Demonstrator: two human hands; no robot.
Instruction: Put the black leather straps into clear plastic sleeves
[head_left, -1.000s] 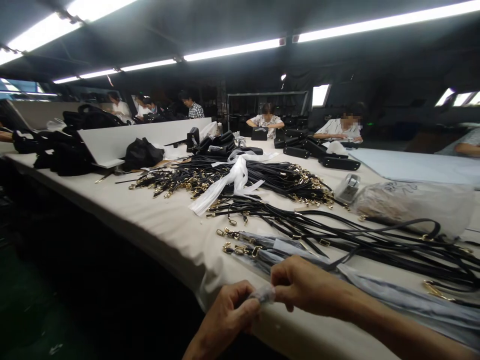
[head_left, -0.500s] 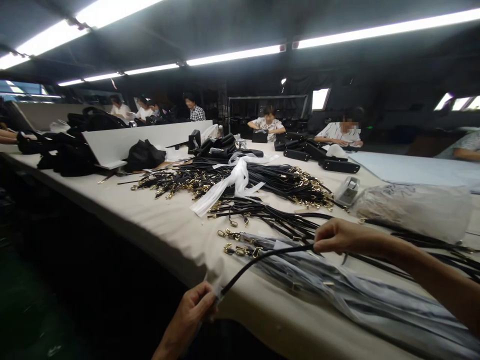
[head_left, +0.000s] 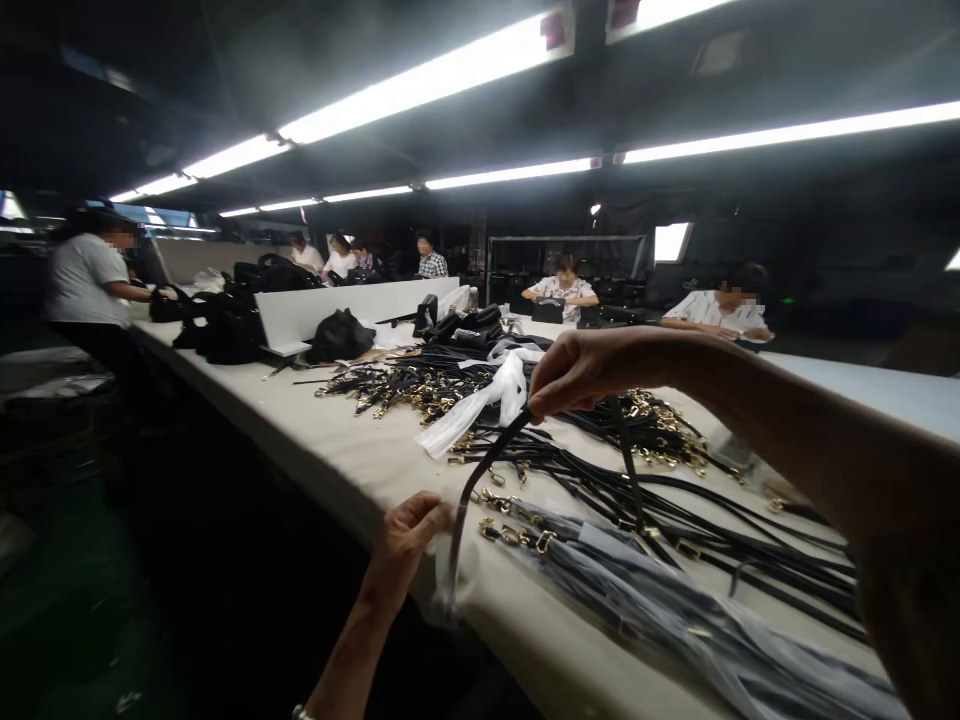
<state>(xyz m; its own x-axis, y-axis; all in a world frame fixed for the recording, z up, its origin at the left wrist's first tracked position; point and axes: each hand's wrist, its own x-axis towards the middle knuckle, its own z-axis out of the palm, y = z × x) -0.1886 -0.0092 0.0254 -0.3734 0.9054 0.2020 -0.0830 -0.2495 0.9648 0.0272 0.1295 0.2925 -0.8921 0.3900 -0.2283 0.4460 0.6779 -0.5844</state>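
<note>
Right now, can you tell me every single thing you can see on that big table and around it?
held strap: one, black, stretched between both hands
clear sleeve: one, see-through, around that strap's lower end
wrapped straps: one bundle, black in clear plastic, nearest table edge
loose straps: many, black, beyond the bundle
strap pile: many, black with gold clasps, mid-table
ribbon: one, white, on the pile
table: one, white, long
divider board: one, white, far along table
bags: several, black, far left end
people: several, seated far side; one standing left
ceiling lights: several strips, white, overhead
left hand: low, grips the sleeve
right hand: raised, pinches the strap
</note>
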